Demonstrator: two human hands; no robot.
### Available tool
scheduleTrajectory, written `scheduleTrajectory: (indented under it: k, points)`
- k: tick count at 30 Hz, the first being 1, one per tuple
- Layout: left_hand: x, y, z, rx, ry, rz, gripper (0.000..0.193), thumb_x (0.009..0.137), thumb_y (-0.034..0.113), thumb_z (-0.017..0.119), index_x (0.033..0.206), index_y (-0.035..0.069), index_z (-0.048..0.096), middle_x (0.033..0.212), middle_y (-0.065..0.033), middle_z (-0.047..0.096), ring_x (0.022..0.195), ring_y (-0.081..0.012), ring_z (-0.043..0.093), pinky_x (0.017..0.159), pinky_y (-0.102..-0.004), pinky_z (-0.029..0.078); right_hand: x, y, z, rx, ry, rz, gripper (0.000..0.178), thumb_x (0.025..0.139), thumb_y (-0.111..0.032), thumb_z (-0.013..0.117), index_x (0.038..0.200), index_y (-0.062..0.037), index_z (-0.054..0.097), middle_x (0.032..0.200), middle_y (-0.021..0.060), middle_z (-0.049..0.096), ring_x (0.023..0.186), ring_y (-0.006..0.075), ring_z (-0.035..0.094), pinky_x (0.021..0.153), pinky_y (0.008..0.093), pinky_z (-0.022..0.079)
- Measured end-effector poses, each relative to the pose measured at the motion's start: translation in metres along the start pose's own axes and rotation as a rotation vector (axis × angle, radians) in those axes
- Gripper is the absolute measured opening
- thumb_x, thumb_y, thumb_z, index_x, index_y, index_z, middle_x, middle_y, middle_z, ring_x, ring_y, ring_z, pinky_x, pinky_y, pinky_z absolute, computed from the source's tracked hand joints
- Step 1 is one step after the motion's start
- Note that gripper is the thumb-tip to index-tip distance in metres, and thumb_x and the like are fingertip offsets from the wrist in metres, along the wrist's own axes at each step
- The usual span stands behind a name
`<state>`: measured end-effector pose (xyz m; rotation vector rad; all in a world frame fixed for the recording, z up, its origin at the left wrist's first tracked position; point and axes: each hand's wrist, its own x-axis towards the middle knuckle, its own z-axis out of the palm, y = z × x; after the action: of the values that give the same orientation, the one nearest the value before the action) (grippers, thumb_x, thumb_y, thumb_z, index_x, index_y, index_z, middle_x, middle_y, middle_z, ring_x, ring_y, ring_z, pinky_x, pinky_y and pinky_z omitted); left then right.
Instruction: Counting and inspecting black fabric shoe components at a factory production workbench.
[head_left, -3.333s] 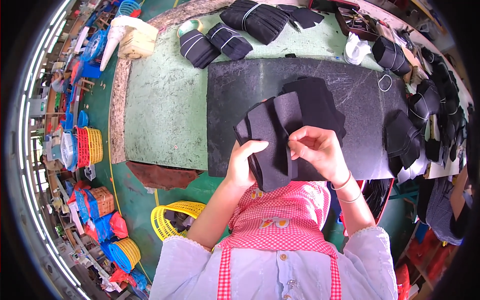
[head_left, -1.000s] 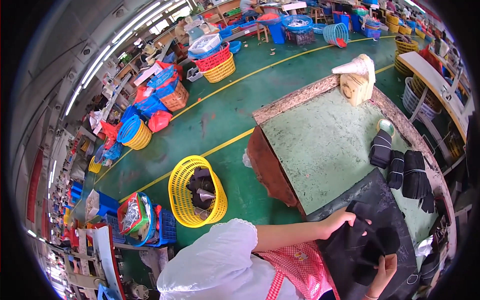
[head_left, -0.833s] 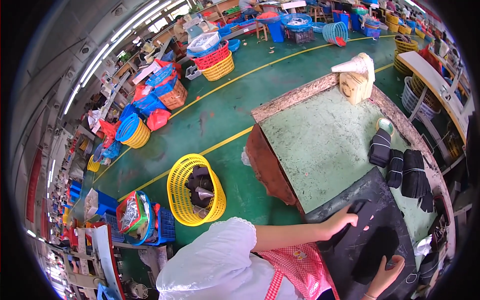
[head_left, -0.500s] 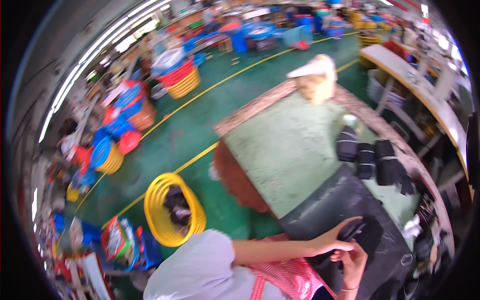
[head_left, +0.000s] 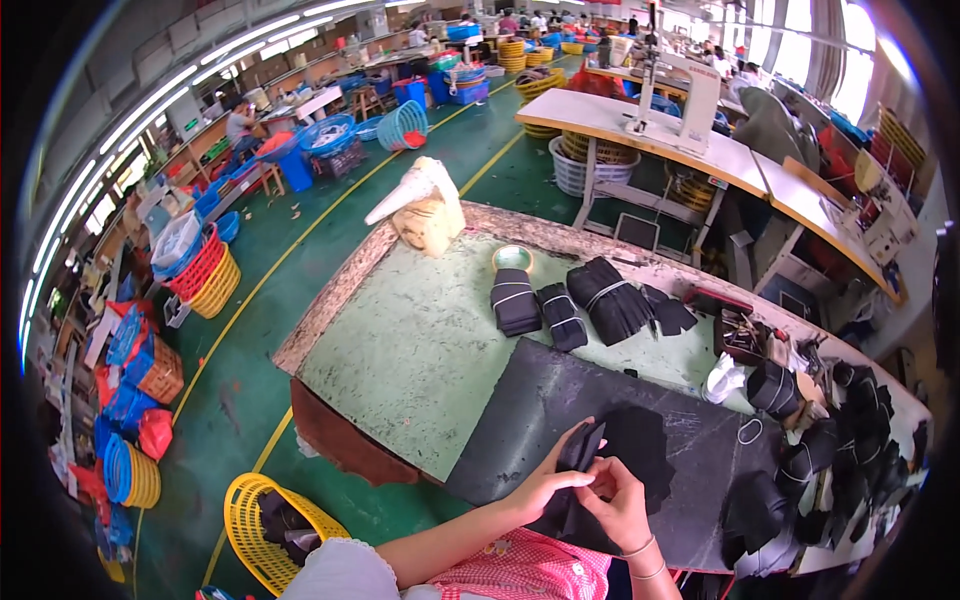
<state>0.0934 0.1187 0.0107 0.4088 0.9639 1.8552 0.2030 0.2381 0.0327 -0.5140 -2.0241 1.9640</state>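
Note:
Over a dark grey mat [head_left: 525,400] on the worktable, my left hand [head_left: 545,485] is closed round a few flat black pieces of material [head_left: 582,447], held on edge. The fingertips of my right hand [head_left: 617,503] pinch together at the near edge of the same pieces, close to my left thumb. What sits between those fingertips is partly hidden. Flat on the mat beyond my hands lies a spread of black cut pieces [head_left: 645,460]. Farther back are tied bundles of black pieces: one [head_left: 515,303] at left, a small one [head_left: 562,318], and a larger one [head_left: 608,298].
A roll of tape [head_left: 512,258] and a wrapped pale object [head_left: 425,210] stand along the table's far edge. More black bundles [head_left: 810,450] crowd the right, by a small box of tools [head_left: 740,335]. A yellow basket [head_left: 240,520] stands on the floor at left.
My view has swung to the right, so the table and hands appear farther left and sharper. Both hands stay together at the black pieces.

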Motion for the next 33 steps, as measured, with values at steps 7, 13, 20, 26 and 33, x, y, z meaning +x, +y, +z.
scheduleTrajectory:
  k: [7,13,20,26,33]
  points:
    - [-0.009,0.005,0.001,0.016,0.008,0.004,0.081,0.082,0.001,0.057,0.154,0.01,0.021,0.143,-0.013,0.044,0.126,-0.0202,0.049,0.109,-0.0338,0.035,0.001,0.0,0.008,-0.167,0.038,-0.079,0.015,0.076,0.0,0.073,0.087,0.0032,0.064,0.079,0.0054,0.066,0.07,0.0092,0.065,0.067,0.0233,0.054]
    - [-0.006,0.023,-0.014,-0.089,0.13,-0.095,0.069,0.075,0.003,0.05,0.144,0.0,0.039,0.14,-0.0164,0.052,0.125,-0.0254,0.053,0.107,-0.0368,0.04,0.014,0.005,0.0,0.317,-0.034,0.107,0.005,0.085,0.002,0.065,0.089,0.0031,0.062,0.081,0.0027,0.064,0.071,0.0103,0.063,0.066,0.0246,0.054]
    - [-0.001,0.021,-0.024,-0.154,0.395,-0.111,0.037,0.081,0.001,0.053,0.118,0.001,0.057,0.109,-0.0088,0.064,0.097,-0.0193,0.062,0.088,-0.0325,0.049,0.026,0.018,-0.025,0.377,-0.059,0.166,0.011,0.093,-0.006,0.063,0.096,0.0046,0.062,0.083,0.0066,0.065,0.074,0.0125,0.065,0.07,0.0267,0.058]
    - [-0.004,0.022,-0.004,0.093,0.27,-0.057,0.063,0.083,-0.003,0.062,0.143,0.002,0.041,0.125,-0.0102,0.059,0.108,-0.0172,0.06,0.094,-0.0312,0.047,0.019,0.016,-0.018,0.378,-0.094,0.212,0.013,0.091,-0.005,0.065,0.098,0.0055,0.064,0.085,0.0082,0.068,0.075,0.0153,0.068,0.07,0.0263,0.059]
    - [-0.01,0.02,-0.009,0.028,0.205,-0.087,0.072,0.079,-0.006,0.064,0.146,0.001,0.037,0.129,-0.0108,0.058,0.113,-0.0166,0.058,0.099,-0.0308,0.044,0.013,0.014,-0.02,0.41,-0.141,0.23,0.011,0.09,-0.004,0.066,0.097,0.0051,0.066,0.087,0.0071,0.069,0.078,0.0131,0.068,0.069,0.025,0.059]
